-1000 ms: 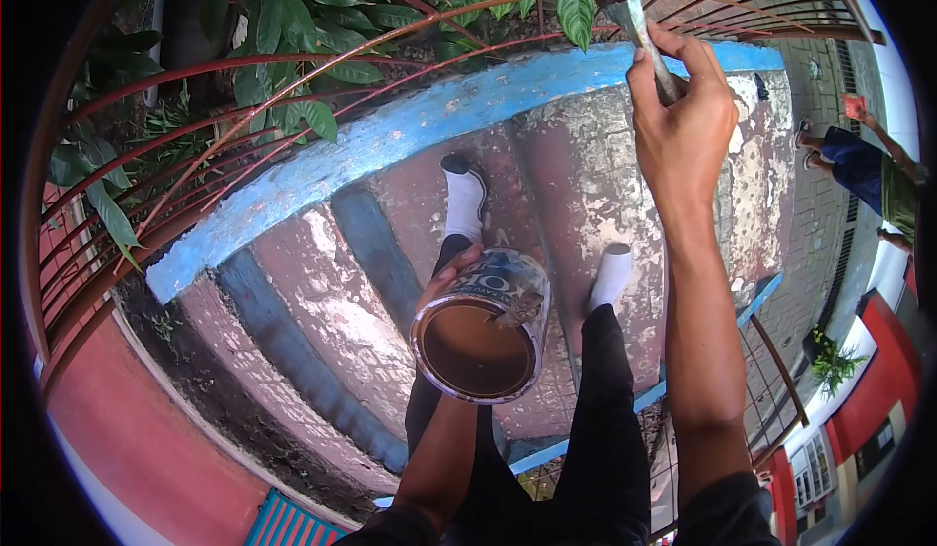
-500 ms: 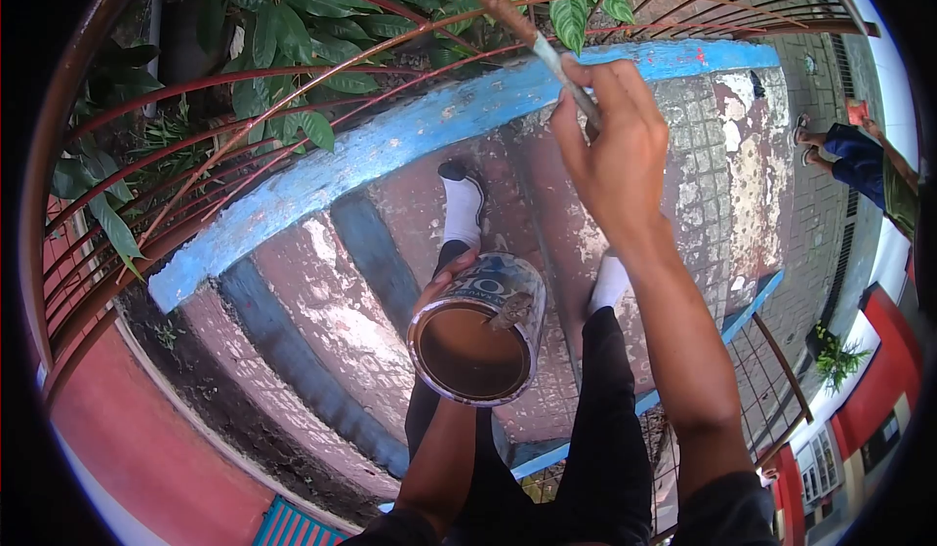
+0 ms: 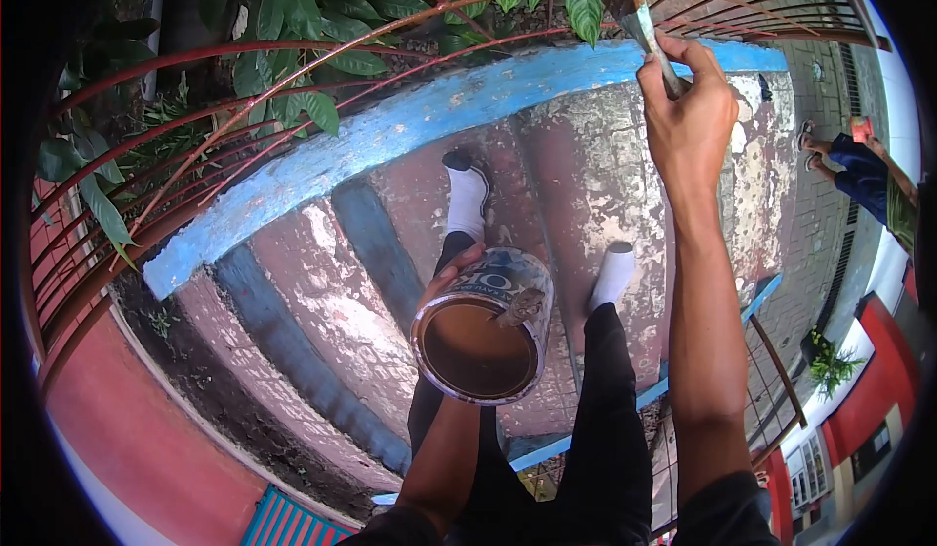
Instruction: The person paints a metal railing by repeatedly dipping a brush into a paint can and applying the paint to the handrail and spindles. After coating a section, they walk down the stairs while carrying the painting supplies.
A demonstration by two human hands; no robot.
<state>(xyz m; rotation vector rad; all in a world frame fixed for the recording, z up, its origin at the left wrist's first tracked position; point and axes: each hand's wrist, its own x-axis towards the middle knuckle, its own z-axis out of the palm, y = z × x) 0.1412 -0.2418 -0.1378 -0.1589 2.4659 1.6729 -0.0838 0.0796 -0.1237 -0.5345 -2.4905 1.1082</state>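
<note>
In my right hand [image 3: 695,121], at the upper right, is a paintbrush [image 3: 639,24], gripped by its handle with fingers closed. Its brown-coated bristles point up and left, overlapping the railing in this view. My left hand [image 3: 455,271] is wrapped around the side of a paint can [image 3: 527,283] low in front of me. The can is tilted so its mouth shows, with brown paint [image 3: 478,341] inside and smears on the rim. Curving across the top, a brown metal railing [image 3: 429,21] runs above a blue-painted ledge [image 3: 390,141].
Under my feet are worn steps [image 3: 322,253] with peeling paint and dark blue bands. Leafy plants [image 3: 322,39] press against the railing. A person [image 3: 864,175] holding a reddish object stands on the paving at right. Another metal rail [image 3: 776,365] borders the lower right.
My right hand has moved to the right with the paintbrush, and its bristles now sit farther right along the railing. The paint can stays nearly in place in my left hand.
</note>
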